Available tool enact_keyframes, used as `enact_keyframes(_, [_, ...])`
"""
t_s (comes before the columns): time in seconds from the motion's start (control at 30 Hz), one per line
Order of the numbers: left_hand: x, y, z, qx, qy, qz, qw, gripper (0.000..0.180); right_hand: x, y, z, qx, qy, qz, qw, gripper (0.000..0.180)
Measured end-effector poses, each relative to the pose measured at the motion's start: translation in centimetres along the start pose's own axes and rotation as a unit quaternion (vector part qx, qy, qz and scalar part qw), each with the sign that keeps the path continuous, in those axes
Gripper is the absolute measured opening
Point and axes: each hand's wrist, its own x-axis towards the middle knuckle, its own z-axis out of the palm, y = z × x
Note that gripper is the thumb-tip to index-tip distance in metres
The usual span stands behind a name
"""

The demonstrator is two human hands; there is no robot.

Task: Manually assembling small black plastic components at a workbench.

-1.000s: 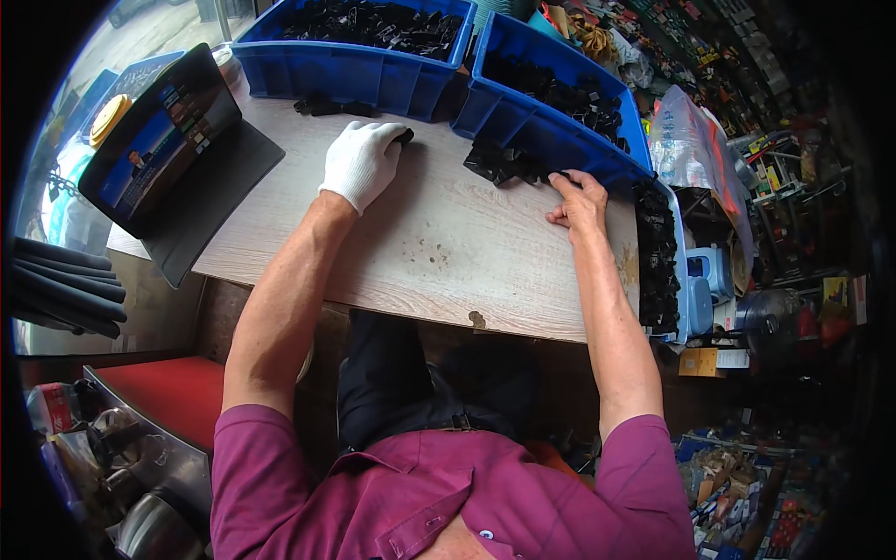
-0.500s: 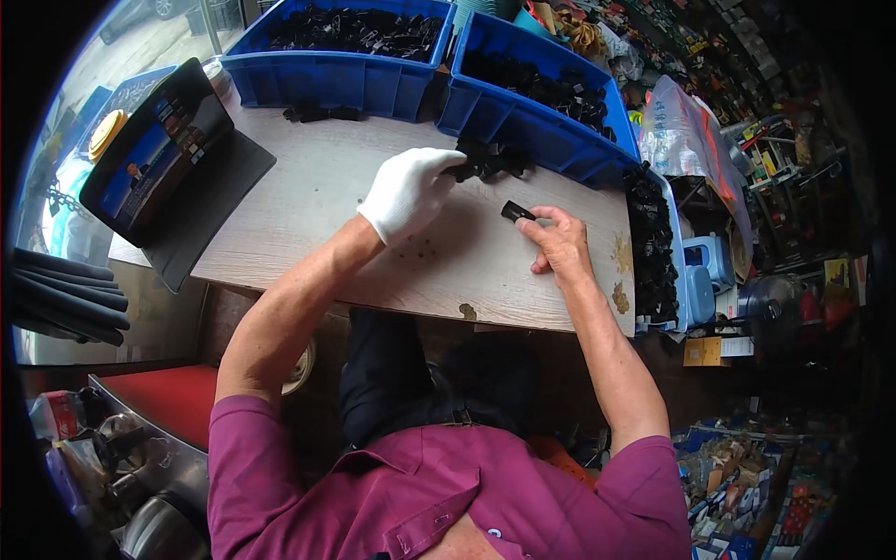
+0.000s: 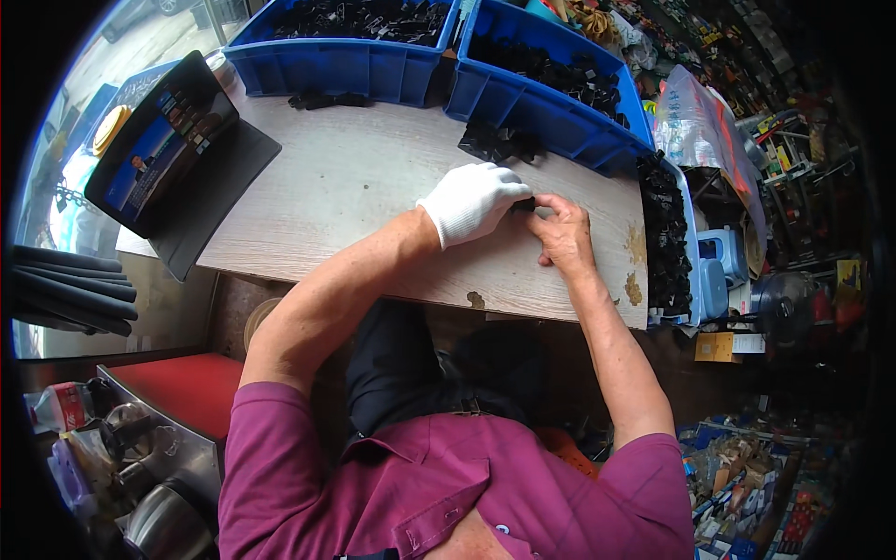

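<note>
Over the table's near right part, my two hands meet at a small black plastic piece point(image 3: 525, 204). My bare right hand point(image 3: 564, 233) grips it between thumb and fingers. My left hand point(image 3: 474, 203), in a white knitted glove, has its fingertips closed together at the piece's left end; whatever they pinch is hidden. Just beyond the hands lies a loose pile of black parts point(image 3: 499, 144) on the pale wood-grain table point(image 3: 355, 168).
Two blue bins point(image 3: 327, 70) point(image 3: 546, 126) of black parts line the far edge. More fill a light-blue tray point(image 3: 692, 247) at right. A few black pieces point(image 3: 327, 100) lie by the left bin. A tablet point(image 3: 159, 154) in a dark cover stands at left.
My gloved left hand has come away from the pile of black parts, moving right and nearer, to meet my right hand. The right hand keeps its grip on the black piece.
</note>
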Motion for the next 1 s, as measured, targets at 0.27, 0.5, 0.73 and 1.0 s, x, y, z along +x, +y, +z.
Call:
enact_keyframes(0.27, [0.3, 0.7, 0.8, 0.069, -0.038, 0.057, 0.995, 0.03, 0.0, 0.5, -0.3, -0.003, 0.011, 0.005, 1.0, 0.029])
enact_keyframes(0.5, [-1.6, 0.7, 1.0, 0.094, 0.022, 0.064, 0.993, 0.032, 0.1, 0.1, -0.2, -0.017, -0.025, -0.018, 0.999, 0.029])
enact_keyframes(0.73, [-1.7, 0.4, -1.4, 0.086, 0.116, -0.019, 0.989, 0.021, -0.1, 0.0, 0.0, -0.032, -0.018, 0.01, 0.999, 0.032])
enact_keyframes(1.0, [-4.0, -10.9, -10.4, 0.375, 0.114, -0.33, 0.859, 0.026, -0.1, 0.3, 0.3, 0.012, 0.027, -0.01, 1.0, 0.03])
